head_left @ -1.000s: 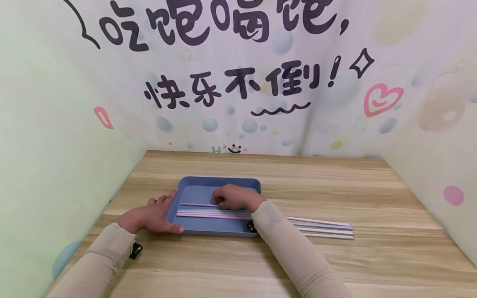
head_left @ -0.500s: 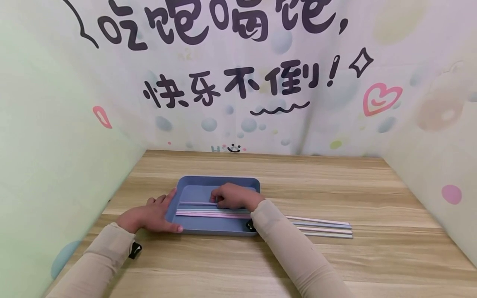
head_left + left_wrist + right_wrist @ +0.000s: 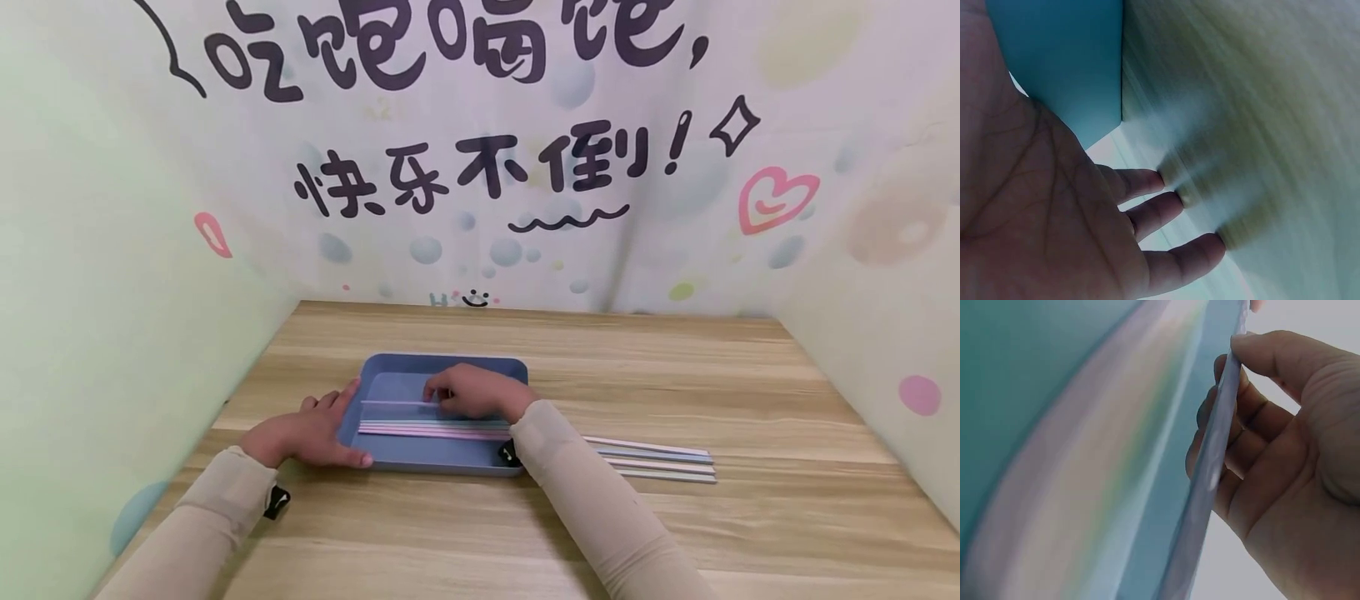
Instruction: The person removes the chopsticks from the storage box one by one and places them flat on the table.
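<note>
A blue rectangular tray [image 3: 435, 460] lies on the table. My left hand [image 3: 311, 435] is spread along its left end, thumb at the near corner. In the left wrist view, three fingers [image 3: 1154, 214] reach past the tray wall [image 3: 1063, 59] with their tips on the table. Over the tray, my right hand [image 3: 476, 392] pinches a pale lilac chopstick [image 3: 390, 403] between thumb and fingers, as the right wrist view shows on that chopstick [image 3: 1204, 469]. Several pastel chopsticks [image 3: 420, 428] lie side by side in the tray, their right ends hidden by my wrist.
Several more chopsticks [image 3: 660, 465] lie on the wooden table [image 3: 637, 367] right of the tray, partly behind my right sleeve [image 3: 592, 500]. A printed cloth wall [image 3: 480, 250] stands behind the table, with walls on both sides.
The chopstick in my right hand has risen slightly and moved a little away from the row of others. My left hand keeps its place at the tray's end.
</note>
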Action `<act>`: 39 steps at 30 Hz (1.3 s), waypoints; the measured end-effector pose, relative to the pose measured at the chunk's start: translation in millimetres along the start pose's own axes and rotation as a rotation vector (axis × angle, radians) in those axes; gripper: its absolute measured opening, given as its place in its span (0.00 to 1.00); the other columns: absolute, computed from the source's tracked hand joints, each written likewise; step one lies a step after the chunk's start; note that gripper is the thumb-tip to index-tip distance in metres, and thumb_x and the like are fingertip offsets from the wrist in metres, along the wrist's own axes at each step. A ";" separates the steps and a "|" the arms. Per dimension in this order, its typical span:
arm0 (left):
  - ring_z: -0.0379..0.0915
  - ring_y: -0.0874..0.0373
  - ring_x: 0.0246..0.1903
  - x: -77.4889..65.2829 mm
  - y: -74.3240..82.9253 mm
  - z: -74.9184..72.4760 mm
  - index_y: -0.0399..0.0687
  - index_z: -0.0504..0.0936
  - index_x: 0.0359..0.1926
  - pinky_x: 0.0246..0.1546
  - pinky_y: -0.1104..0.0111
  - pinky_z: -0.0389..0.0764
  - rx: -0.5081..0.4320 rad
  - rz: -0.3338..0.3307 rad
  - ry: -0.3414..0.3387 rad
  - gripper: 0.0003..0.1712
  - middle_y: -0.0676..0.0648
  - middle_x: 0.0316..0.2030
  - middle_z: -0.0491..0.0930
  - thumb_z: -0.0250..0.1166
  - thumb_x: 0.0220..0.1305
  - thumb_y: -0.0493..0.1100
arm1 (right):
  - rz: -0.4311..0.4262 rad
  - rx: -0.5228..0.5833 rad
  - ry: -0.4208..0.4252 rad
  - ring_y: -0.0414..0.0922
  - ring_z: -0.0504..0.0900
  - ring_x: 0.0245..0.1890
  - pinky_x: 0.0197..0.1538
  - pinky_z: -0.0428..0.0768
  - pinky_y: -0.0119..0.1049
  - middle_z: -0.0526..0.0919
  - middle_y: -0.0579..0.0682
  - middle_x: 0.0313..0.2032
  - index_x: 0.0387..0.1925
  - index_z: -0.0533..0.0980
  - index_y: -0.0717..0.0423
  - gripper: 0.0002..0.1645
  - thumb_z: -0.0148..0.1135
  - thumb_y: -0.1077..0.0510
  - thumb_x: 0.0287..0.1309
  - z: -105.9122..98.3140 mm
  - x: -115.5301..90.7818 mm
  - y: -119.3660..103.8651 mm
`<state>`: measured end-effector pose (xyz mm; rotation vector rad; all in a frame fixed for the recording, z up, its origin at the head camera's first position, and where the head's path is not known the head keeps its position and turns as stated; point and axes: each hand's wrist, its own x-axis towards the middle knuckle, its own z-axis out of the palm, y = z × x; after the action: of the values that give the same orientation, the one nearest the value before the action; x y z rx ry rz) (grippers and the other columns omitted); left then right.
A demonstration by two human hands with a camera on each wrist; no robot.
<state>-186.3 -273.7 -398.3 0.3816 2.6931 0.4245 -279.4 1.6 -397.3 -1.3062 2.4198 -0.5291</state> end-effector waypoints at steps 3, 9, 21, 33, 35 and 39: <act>0.56 0.28 0.56 1.0 -0.3 1.2 0.35 0.36 0.76 0.55 0.38 0.64 -0.001 -0.010 -0.002 0.74 0.24 0.68 0.54 0.69 0.50 0.73 | -0.008 0.021 0.003 0.39 0.73 0.29 0.36 0.73 0.31 0.78 0.43 0.32 0.53 0.80 0.51 0.16 0.52 0.64 0.71 -6.3 -3.7 -4.7; 0.56 0.28 0.56 -1.7 2.1 -1.8 0.36 0.36 0.76 0.54 0.37 0.65 -0.008 -0.007 -0.005 0.74 0.23 0.67 0.53 0.70 0.50 0.72 | -0.022 0.038 0.011 0.39 0.72 0.27 0.34 0.73 0.31 0.77 0.44 0.32 0.54 0.80 0.53 0.16 0.52 0.63 0.71 -19.6 -11.9 -10.5; 0.57 0.28 0.54 -2.1 1.5 -1.5 0.35 0.36 0.76 0.53 0.38 0.65 -0.010 0.006 0.002 0.74 0.22 0.66 0.54 0.71 0.50 0.71 | -0.023 -0.021 0.005 0.40 0.73 0.31 0.37 0.74 0.33 0.77 0.43 0.33 0.52 0.80 0.53 0.14 0.54 0.64 0.70 -31.5 -35.5 -10.2; 0.57 0.27 0.54 -2.8 2.9 -2.9 0.33 0.36 0.76 0.53 0.37 0.64 -0.007 0.019 -0.001 0.73 0.22 0.66 0.54 0.70 0.51 0.70 | 0.026 -0.014 0.065 0.40 0.74 0.32 0.38 0.75 0.35 0.77 0.42 0.32 0.49 0.81 0.53 0.14 0.54 0.66 0.69 -29.4 -75.0 18.1; 0.57 0.27 0.54 -3.1 3.5 -3.4 0.33 0.36 0.76 0.53 0.37 0.64 -0.008 0.019 -0.002 0.74 0.22 0.67 0.54 0.71 0.51 0.70 | 0.045 -0.012 0.072 0.40 0.74 0.33 0.38 0.75 0.35 0.77 0.42 0.31 0.49 0.81 0.52 0.14 0.54 0.66 0.68 -29.6 -83.6 22.6; 0.57 0.27 0.54 -4.0 4.3 -4.2 0.33 0.36 0.76 0.53 0.37 0.64 -0.012 0.018 -0.004 0.74 0.21 0.67 0.53 0.71 0.51 0.70 | 0.058 -0.010 0.088 0.41 0.74 0.34 0.40 0.75 0.36 0.76 0.42 0.32 0.48 0.81 0.53 0.15 0.54 0.67 0.67 -31.4 -101.5 29.8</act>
<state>-183.6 -272.0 -391.9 0.4037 2.6834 0.4448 -262.6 107.7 -372.1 -1.2363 2.5268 -0.5713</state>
